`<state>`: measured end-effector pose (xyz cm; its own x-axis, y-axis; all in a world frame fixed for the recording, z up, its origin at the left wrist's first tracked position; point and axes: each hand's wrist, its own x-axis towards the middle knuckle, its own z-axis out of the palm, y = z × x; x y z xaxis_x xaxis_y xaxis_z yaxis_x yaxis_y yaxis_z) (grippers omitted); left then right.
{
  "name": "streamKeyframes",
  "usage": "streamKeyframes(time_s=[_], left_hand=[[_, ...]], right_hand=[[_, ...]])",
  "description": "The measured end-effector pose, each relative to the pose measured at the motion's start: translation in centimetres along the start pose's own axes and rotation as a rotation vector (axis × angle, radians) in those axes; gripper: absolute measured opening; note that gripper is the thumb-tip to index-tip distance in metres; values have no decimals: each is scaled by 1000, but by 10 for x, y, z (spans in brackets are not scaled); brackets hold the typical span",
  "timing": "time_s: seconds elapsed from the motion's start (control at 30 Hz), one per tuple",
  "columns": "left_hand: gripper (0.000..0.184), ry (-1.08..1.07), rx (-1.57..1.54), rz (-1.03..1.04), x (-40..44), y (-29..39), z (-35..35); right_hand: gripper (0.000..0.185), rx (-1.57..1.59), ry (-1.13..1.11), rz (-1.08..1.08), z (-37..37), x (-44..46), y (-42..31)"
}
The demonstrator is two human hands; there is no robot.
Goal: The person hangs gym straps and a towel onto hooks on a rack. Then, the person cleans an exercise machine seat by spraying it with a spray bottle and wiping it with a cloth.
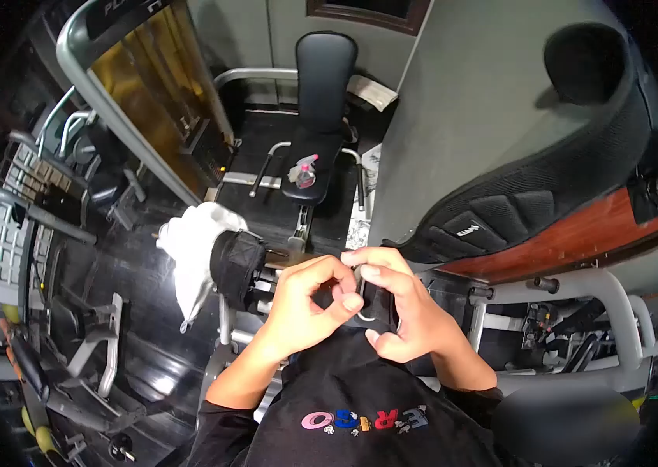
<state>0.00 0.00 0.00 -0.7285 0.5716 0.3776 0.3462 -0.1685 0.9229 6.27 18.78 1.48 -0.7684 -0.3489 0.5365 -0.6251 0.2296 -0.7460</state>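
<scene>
**Two hands meet over the black shirt, fingertips close together**

Grip: our left hand [307,302] is curled into a loose ring, thumb tip close to the forefinger. Our right hand [411,307] curls in from the other side, fingers bent, its thumb standing well apart from them. Fingertips of the two come together at the top. We cannot tell whether either hand has hold of the small grey sliver [358,272] between those fingertips; too small to name. In the gap between the hands we see a dark strip [378,303], pale curved edge at its lower end; held or only behind, we cannot tell.

Six o'clock from the hands: black shirt [344,373], colored letters upside down across it.

Between nine and ten, near the left hand: a black pad [237,268], with a bunched white cloth [197,245] against its outer side, one corner hanging down.

Two o'clock: a long black padded belt [500,222], small white logo, one end curled round high on the right. It lies along a grey panel [469,101], red-brown wood [578,237] showing below.

Three o'clock: pale metal frame [617,311] with rounded corners.

Twelve o'clock, farther off: upright black backrest [327,78]; on the seat [311,187] below it, a clear bottle [306,177] with pink at the top.

Eleven o'clock: tall weight machine [146,86], amber panel in its frame.
</scene>
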Motion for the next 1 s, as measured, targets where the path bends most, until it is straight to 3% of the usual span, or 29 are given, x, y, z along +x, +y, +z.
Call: streamKeyframes(time_s=[0.07, 0.23, 0.33, 0.5, 0.57, 0.7, 0.87, 1.0], left_hand=[[21, -44, 4, -54, 2, -1, 0], [20, -239, -29, -17, 20, 33, 55], [33, -273, -31, 19, 25, 46, 77], [37, -231, -46, -80, 33, 60, 116], [37, -338, 138, 50, 39, 66, 127], [29, -442, 540, 295, 51, 94, 153], [19, -459, 491, 376, 70, 103, 181], [21, -349, 549, 477, 84, 119, 201]], right_hand=[[85, -171, 49, 59, 0, -4, -7], [83, -338, 148, 43, -37, -44, -32], [72, -446, 249, -133, -50, -56, -38], [60, -491, 457, -454, -75, -77, -33], [62, -306, 358, -198, -91, -94, -40], [64, -465, 467, -358, -109, -104, -42], [79, -425, 568, -589, -133, -122, -43], [35, -204, 545, -303, -166, -140, -63]])
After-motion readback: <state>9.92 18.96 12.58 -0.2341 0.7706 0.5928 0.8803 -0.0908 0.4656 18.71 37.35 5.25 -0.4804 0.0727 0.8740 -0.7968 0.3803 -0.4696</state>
